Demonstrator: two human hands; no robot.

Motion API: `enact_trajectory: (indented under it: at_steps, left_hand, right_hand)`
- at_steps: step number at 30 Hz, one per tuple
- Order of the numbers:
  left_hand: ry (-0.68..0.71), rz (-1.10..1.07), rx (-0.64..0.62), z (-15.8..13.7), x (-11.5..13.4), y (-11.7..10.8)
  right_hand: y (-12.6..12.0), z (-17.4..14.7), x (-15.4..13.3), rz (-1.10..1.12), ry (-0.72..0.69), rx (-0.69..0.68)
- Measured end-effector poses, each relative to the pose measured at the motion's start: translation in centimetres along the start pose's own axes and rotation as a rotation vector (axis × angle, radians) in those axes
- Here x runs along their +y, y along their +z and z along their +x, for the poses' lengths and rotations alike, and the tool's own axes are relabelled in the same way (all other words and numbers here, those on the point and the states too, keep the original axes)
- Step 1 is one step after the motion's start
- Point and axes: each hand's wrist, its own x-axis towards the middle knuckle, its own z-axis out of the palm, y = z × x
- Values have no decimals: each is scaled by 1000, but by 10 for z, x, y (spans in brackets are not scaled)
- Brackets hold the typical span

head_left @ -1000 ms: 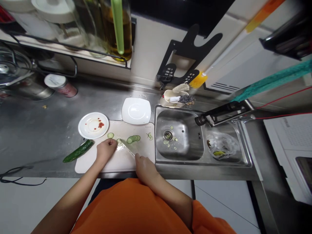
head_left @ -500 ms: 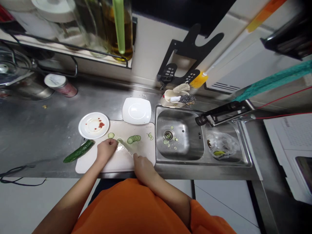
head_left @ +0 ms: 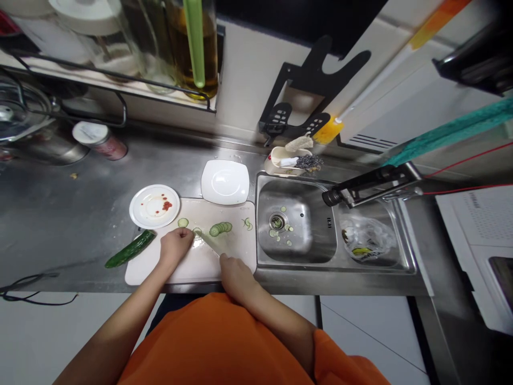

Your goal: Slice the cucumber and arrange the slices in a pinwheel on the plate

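My right hand [head_left: 236, 274] is wrapped round the handle of a kitchen knife [head_left: 209, 243] with a pale blade. The blade slants up and left over the cutting board [head_left: 236, 254], its tip at a thin cucumber slice [head_left: 197, 230]. Close by that slice, my left hand [head_left: 176, 247] rests on the board with its fingers curled together; whatever they hold is hidden. Overlapping cucumber slices [head_left: 220, 229] lie right of the blade, and one single round [head_left: 183, 222] sits above my left fingers. A dark green cucumber [head_left: 130, 249] lies across the board's left edge.
A white plate with red bits [head_left: 138, 218] and a square white plate [head_left: 208, 187] stand along the board's back edge. To the right, slices lie in the sink [head_left: 312, 246]; a plastic bag [head_left: 374, 240] fills the second basin. A black cable [head_left: 28, 283] lies at the left.
Both hands and the knife hold almost the same place. The whole view has shifted very slightly.
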Motion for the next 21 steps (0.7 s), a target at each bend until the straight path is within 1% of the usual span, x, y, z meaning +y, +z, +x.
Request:
enact_trajectory:
  at_steps: [6, 12, 16, 21]
  left_hand:
    - [28, -5, 15, -3, 1, -1]
    - [32, 20, 132, 3, -2, -13]
    - [51, 100, 206, 11, -5, -20]
    - [78, 254, 220, 13, -11, -17]
  right_hand:
    - [5, -11, 18, -51, 27, -17]
    - [2, -13, 25, -64, 44, -56]
    - [4, -11, 27, -65, 40, -42]
    - [3, -11, 27, -66, 42, -60]
